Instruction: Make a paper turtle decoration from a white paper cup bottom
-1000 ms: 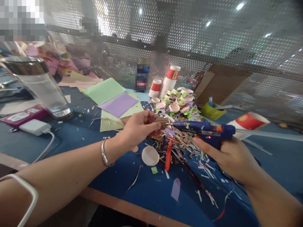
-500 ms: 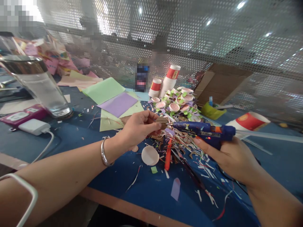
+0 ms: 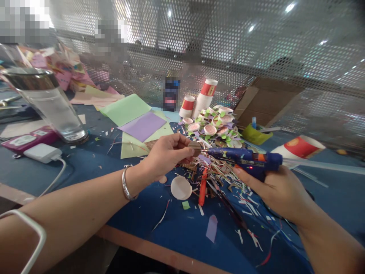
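My left hand [image 3: 167, 155], with a silver bangle on the wrist, pinches a small brown paper piece [image 3: 194, 146] above the blue table [image 3: 85, 167]. My right hand [image 3: 278, 192] grips a blue glue gun [image 3: 245, 158] whose red light glows and whose nozzle points at the brown piece, almost touching it. A clear glue stick [image 3: 322, 165] sticks out of the gun's back. Below lie paper scraps [image 3: 225, 179], a red pen-like stick [image 3: 202, 186] and a white paper disc [image 3: 180, 187].
A heap of small paper flowers [image 3: 216, 125] sits behind the hands, with red-and-white paper cups [image 3: 205, 97] and one tipped cup [image 3: 299, 146]. Green and purple sheets [image 3: 142, 125], a glass jar [image 3: 48, 104], a white charger [image 3: 42, 153], a cardboard box [image 3: 268, 101] and a mesh screen [image 3: 228, 45] surround them.
The glue gun has shifted very slightly left and down toward the brown piece. The left hand holds its place.
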Demonstrator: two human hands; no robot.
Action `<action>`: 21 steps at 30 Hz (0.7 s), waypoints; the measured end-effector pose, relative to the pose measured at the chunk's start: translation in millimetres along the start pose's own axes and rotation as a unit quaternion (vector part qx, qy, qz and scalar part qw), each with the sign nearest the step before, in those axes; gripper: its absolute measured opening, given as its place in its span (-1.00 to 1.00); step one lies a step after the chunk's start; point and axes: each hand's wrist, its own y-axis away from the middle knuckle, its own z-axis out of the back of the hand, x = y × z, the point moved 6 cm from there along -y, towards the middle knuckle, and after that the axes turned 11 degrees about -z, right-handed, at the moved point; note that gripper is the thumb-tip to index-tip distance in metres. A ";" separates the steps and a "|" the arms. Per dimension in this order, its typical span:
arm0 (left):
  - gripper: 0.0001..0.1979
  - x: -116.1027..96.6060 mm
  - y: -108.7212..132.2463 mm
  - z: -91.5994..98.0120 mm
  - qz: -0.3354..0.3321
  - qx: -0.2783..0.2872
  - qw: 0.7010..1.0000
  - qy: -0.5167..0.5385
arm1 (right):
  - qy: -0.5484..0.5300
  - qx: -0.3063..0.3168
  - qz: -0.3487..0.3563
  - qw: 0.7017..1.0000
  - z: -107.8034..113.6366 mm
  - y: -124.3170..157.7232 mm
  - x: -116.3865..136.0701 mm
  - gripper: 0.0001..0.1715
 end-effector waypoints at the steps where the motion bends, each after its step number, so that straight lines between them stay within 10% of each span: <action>1: -0.90 -0.3 -0.1 -0.1 0.002 -0.001 1.000 0.000 | 0.002 0.000 0.001 1.000 0.0 0.1 0.3 -0.57; 21: -0.89 15.8 -3.4 3.7 0.088 -0.027 0.988 0.125 | -0.190 0.178 -0.285 0.922 -13.5 -9.2 -69.4 -0.42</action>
